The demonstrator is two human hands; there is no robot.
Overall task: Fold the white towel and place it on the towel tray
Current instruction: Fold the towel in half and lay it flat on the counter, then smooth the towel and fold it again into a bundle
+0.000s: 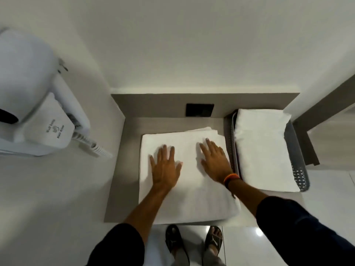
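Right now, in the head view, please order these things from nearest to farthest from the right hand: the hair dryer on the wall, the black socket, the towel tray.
Measured from the right hand, flat on the white towel:
1. Towel tray, just to its right, holding another folded towel.
2. Black socket, beyond the fingertips on the back panel.
3. Hair dryer, far left on the wall.

At nine o'clock the wall hair dryer (32, 104) is cut by the left edge, its label print too blurred to read fully, while a folded towel (263, 148) hides the tray's (298, 169) floor at three o'clock.
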